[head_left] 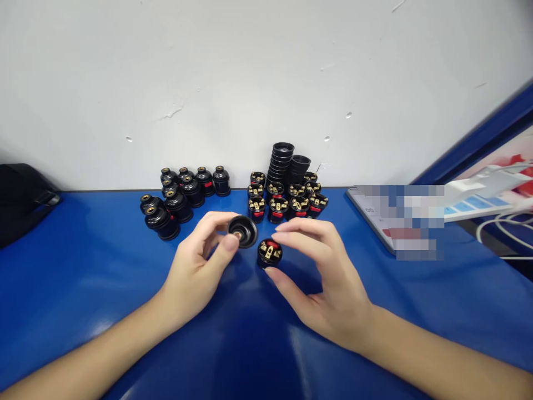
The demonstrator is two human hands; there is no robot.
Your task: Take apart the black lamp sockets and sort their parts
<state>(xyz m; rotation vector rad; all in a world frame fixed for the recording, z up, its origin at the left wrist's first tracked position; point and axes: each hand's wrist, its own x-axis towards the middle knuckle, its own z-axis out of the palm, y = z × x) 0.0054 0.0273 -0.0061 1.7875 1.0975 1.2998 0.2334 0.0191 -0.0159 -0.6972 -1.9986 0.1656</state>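
My left hand (202,258) is closed on a black dome-shaped lamp holder cap (245,229). The cap's hollow side is turned toward me, with a brass bushing showing inside near my thumb. Just right of it is a black lamp socket body (270,255) with brass terminals and a red part on its top. My right hand (320,266) spans that body, thumb at the near side and fingertips at the far side. Whether the body rests on the table or is slightly lifted is hard to tell. The cap and the body are apart.
Closed black lamp holders (162,222) stand grouped at the back left. Several open socket bodies (278,208) stand in rows behind my hands, before stacked black sleeves (281,164). A tablet-like device (370,216) lies right; a black bag (25,203) sits far left on the blue table (104,266).
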